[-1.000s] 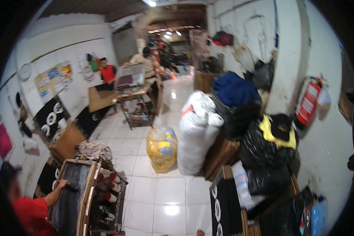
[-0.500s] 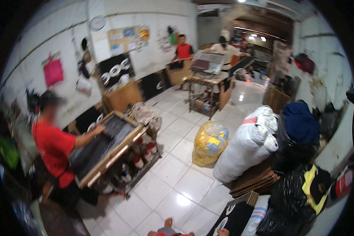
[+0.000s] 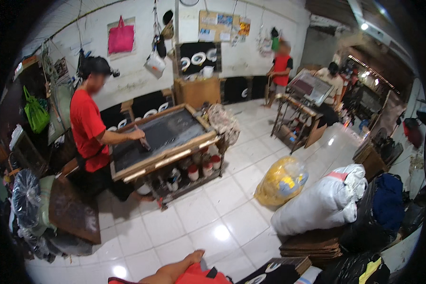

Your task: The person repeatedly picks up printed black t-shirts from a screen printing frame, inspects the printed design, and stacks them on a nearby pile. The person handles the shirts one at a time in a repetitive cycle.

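Observation:
My bare arm (image 3: 163, 272) and red shirt (image 3: 191, 277) are at the bottom edge; I cannot make out whether the skin at its far end is my left hand or a foot. My right hand is out of view. Beside my body lie black printed boards (image 3: 265, 274). At the left, a co-worker in red (image 3: 87, 125) holds a squeegee (image 3: 144, 141) on a wood-framed screen (image 3: 163, 130), on a cart with red-and-white containers (image 3: 192, 173) below.
Across the tiled floor (image 3: 199, 213) lie a yellow bag (image 3: 279, 182), white sack (image 3: 317, 206), black bags (image 3: 374, 213) and cardboard stack (image 3: 310, 244). Two more people (image 3: 281, 68) (image 3: 333, 85) stand at the back by a second station (image 3: 307, 87). A brown board (image 3: 73, 210) is at lower left.
The view has swung left and down, so the scene shifts right and more of my body shows. A hand seen at the bottom right half a second ago is out of view.

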`<state>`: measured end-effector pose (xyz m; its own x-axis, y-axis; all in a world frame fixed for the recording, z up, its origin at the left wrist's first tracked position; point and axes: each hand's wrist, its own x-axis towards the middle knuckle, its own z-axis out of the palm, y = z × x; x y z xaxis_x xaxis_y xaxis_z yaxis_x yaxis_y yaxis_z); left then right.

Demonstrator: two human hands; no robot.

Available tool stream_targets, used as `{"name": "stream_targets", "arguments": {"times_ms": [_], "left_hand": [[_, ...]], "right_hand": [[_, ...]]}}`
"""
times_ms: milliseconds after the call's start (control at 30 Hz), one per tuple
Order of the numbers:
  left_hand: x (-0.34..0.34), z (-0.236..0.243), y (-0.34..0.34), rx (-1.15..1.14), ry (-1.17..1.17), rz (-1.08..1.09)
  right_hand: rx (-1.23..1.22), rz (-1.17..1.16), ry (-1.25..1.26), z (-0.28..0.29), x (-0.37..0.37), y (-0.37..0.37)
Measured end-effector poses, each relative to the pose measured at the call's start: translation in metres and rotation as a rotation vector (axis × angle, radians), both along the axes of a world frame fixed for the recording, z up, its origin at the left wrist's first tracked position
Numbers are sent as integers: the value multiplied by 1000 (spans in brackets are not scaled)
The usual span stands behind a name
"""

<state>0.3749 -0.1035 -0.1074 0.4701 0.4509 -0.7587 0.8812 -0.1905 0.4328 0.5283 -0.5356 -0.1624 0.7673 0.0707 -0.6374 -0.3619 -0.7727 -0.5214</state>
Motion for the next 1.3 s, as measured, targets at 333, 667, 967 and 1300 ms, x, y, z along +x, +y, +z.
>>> {"name": "stream_targets", "arguments": {"times_ms": [333,667,967,1300], "left_hand": [[2,46,-6,33,-123,3],[-30,-12,-3,195,-79,-236],[-18,34,-7,106,-47,-59],[-14,-7,-8,109,-119,-111]], "right_hand": [[37,-36,63,31,16,13],[322,-321,212,31,20,37],[257,-406,240,67,16,33],[-219,947,-271,-30,16,-27]]}}
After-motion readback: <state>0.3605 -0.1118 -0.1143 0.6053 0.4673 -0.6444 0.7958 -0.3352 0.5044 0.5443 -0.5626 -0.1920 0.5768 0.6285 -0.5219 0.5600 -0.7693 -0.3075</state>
